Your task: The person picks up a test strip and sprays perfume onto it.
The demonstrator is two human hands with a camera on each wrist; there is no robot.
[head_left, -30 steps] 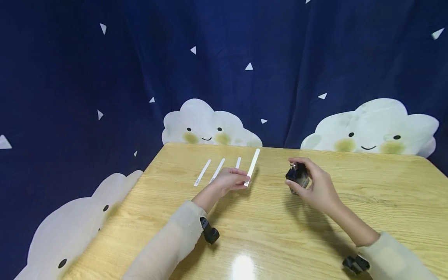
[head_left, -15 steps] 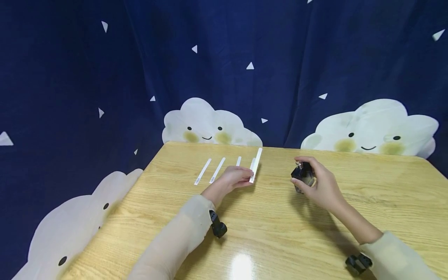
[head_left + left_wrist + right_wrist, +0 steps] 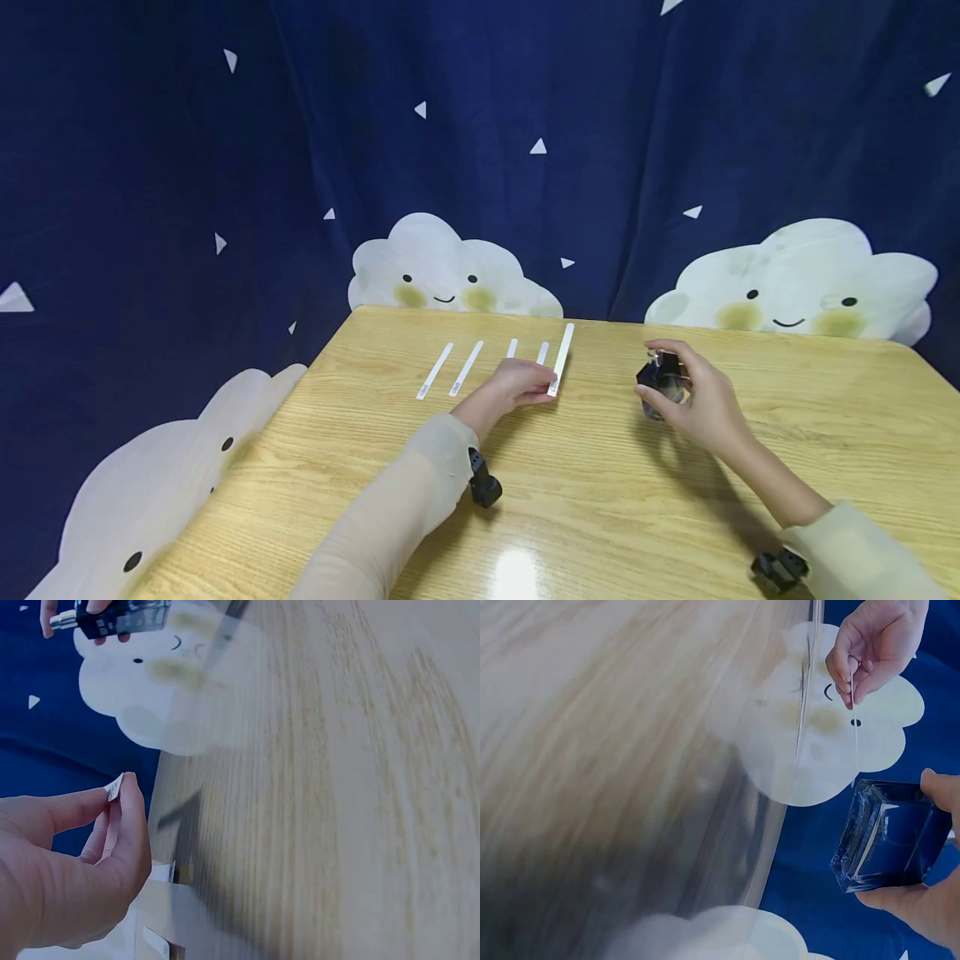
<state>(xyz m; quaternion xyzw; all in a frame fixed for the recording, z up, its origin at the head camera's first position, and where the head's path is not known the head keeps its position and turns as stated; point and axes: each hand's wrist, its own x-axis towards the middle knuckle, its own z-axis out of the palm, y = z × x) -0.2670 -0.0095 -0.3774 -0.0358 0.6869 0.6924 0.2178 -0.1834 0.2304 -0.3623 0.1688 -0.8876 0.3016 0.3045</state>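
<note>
My left hand (image 3: 517,383) pinches the printed lower end of a white paper test strip (image 3: 562,357), which points up and away over the table. In the left wrist view the strip (image 3: 114,787) shows only its end, between thumb and fingertips. To the right, my right hand (image 3: 705,404) grips a dark glass perfume bottle (image 3: 658,377), the index finger on its sprayer top and the thumb underneath. The right wrist view shows the bottle's base (image 3: 900,832) raised off the table. Strip and bottle stand apart, with a gap between them.
Several more white strips (image 3: 435,371) lie in a row on the wooden table (image 3: 585,492), left of the held one; my left hand partly hides two of them. A dark blue curtain (image 3: 480,167) with cloud prints hangs behind the table's far edge.
My left hand has shifted to the right with its strip, uncovering part of another strip on the table. My right hand has also moved a little to the right with the bottle.
</note>
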